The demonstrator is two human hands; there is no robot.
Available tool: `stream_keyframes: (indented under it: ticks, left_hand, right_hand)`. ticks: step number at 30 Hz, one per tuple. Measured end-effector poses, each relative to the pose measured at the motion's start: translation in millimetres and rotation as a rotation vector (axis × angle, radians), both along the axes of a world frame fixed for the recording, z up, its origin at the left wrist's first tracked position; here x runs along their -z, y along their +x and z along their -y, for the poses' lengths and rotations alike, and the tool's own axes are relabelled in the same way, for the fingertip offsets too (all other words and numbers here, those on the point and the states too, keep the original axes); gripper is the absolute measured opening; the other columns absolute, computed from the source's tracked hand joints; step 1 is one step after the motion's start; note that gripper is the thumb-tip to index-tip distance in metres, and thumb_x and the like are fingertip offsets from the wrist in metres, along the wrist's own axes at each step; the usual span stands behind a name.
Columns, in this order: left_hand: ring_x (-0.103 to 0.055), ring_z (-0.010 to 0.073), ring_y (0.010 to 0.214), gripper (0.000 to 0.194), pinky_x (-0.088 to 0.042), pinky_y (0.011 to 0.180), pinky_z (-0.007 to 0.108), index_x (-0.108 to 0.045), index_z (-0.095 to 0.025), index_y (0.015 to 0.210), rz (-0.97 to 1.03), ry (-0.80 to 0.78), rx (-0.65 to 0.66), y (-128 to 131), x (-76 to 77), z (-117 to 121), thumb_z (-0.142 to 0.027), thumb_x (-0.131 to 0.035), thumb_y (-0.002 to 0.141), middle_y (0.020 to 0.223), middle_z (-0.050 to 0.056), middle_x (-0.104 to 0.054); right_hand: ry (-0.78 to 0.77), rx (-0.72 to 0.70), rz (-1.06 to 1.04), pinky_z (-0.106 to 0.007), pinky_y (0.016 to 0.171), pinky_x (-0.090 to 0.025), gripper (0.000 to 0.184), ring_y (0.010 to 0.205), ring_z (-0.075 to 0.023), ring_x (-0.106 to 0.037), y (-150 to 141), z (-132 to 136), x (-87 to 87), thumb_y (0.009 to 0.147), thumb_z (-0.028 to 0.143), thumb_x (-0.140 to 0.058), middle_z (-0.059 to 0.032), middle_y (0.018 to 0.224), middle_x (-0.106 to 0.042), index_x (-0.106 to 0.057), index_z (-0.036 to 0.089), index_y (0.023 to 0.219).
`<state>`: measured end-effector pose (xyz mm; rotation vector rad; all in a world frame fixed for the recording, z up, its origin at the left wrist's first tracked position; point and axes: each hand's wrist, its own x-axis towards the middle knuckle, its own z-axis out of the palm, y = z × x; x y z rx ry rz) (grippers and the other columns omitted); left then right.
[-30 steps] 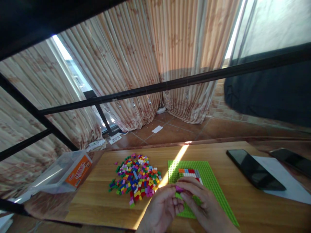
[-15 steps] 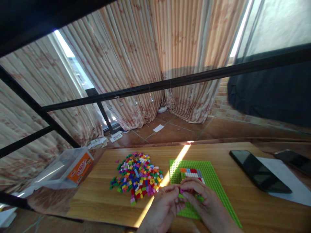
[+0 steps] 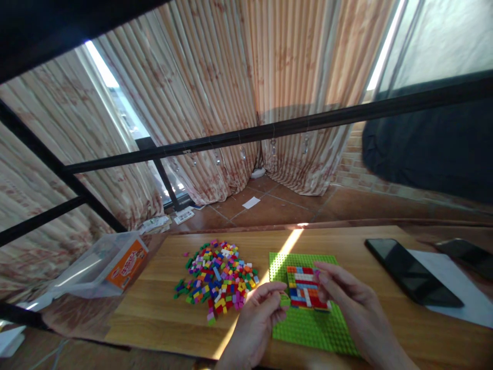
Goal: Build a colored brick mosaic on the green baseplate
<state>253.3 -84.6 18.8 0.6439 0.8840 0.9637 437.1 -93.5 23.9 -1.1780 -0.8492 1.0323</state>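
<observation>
My left hand point(image 3: 261, 312) is closed, pinching a lime green brick point(image 3: 285, 300) just left of the built block. My right hand point(image 3: 344, 293) is closed over the right side of that block, with a small magenta brick point(image 3: 317, 274) at its fingertips, mostly covered by them. The built block point(image 3: 302, 288) is a low rectangle of red, white, blue, yellow and orange bricks. It sits on a green studded baseplate point(image 3: 308, 331). My right fingers hide the block's right edge, and I cannot tell whether they touch it.
A loose pile of coloured bricks point(image 3: 219, 277) lies left of the baseplate on the wooden table point(image 3: 154, 313). Beyond the table's left edge is a clear plastic box point(image 3: 100, 267) with an orange label. On the right, a black phone point(image 3: 410, 272) partly covers white paper point(image 3: 462, 293).
My hands have moved apart. The right hand went right and up with the magenta brick, while the left keeps the green brick. More of the built block now shows between them.
</observation>
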Motion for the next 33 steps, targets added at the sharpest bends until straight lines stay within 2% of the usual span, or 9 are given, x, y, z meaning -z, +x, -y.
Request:
stream_keyframes:
  ticks: [4,10,15,19,22,28,33]
  left_hand:
    - [-0.056,0.0085,0.064,0.027,-0.042,0.062,0.019,-0.07,-0.011,0.083,-0.111,0.015,-0.053,5.4,4.0,-0.4,-0.032,-0.075,0.068,0.068,0.002,-0.061]
    - [-0.06,0.0128,0.071,0.031,-0.047,0.072,0.025,-0.068,-0.011,0.085,-0.134,-0.057,-0.089,13.2,12.1,-4.1,-0.028,-0.078,0.061,0.074,0.005,-0.066]
    - [-0.058,0.0132,0.065,0.028,-0.043,0.065,0.024,-0.069,-0.013,0.081,-0.393,0.089,-0.104,17.4,25.5,-12.6,-0.016,-0.075,0.054,0.07,0.003,-0.066]
    - [-0.054,0.0131,0.062,0.015,-0.04,0.06,0.023,-0.067,-0.015,0.074,-0.583,0.249,-0.115,18.8,32.7,-17.9,-0.015,-0.068,0.059,0.063,0.0,-0.062]
    - [-0.054,0.0138,0.063,0.009,-0.04,0.06,0.024,-0.066,-0.016,0.072,-0.689,0.346,-0.103,19.5,30.3,-17.7,-0.017,-0.064,0.063,0.065,0.0,-0.062]
    - [-0.059,0.0187,0.077,0.013,-0.042,0.072,0.028,-0.068,-0.018,0.08,-0.767,0.417,-0.041,20.6,15.2,-12.5,-0.027,-0.061,0.074,0.08,0.005,-0.068]
    - [-0.059,0.0206,0.084,0.018,-0.041,0.078,0.03,-0.07,-0.02,0.087,-0.75,0.418,-0.078,23.3,20.9,-13.2,-0.031,-0.062,0.075,0.089,0.007,-0.069]
  right_hand:
    - [-0.058,0.065,-0.277,-0.019,0.051,-0.047,0.036,0.055,-0.0091,-0.052,7.7,-2.1,-5.2,0.062,0.036,-0.079,0.0011,0.062,-0.063,-0.071,0.019,0.093]
    - [-0.148,0.014,-0.441,-0.018,0.053,-0.049,0.034,0.056,-0.0082,-0.054,11.7,-1.9,-7.0,0.061,0.032,-0.08,-0.0002,0.067,-0.065,-0.071,0.018,0.092]
    - [-0.151,0.01,-0.412,-0.021,0.053,-0.049,0.037,0.054,-0.0092,-0.053,8.1,0.2,-10.4,0.058,0.034,-0.081,0.0006,0.062,-0.063,-0.071,0.018,0.09]
    - [-0.152,0.005,-0.339,-0.023,0.052,-0.049,0.039,0.052,-0.0106,-0.053,7.5,-0.1,-10.3,0.058,0.038,-0.08,0.0017,0.057,-0.06,-0.071,0.018,0.09]
    - [-0.165,0.002,-0.316,-0.023,0.053,-0.049,0.041,0.054,-0.0111,-0.055,7.5,-0.7,-8.4,0.057,0.039,-0.081,0.0011,0.058,-0.062,-0.071,0.017,0.09]
    - [-0.165,0.039,-0.236,-0.024,0.056,-0.051,0.046,0.06,-0.0121,-0.06,8.4,-3.0,-4.8,0.054,0.039,-0.083,-0.0033,0.072,-0.07,-0.071,0.016,0.092]
    - [-0.177,0.072,-0.19,-0.025,0.054,-0.051,0.049,0.06,-0.0136,-0.061,8.8,-5.2,-2.8,0.051,0.042,-0.083,-0.0041,0.074,-0.07,-0.07,0.016,0.09]
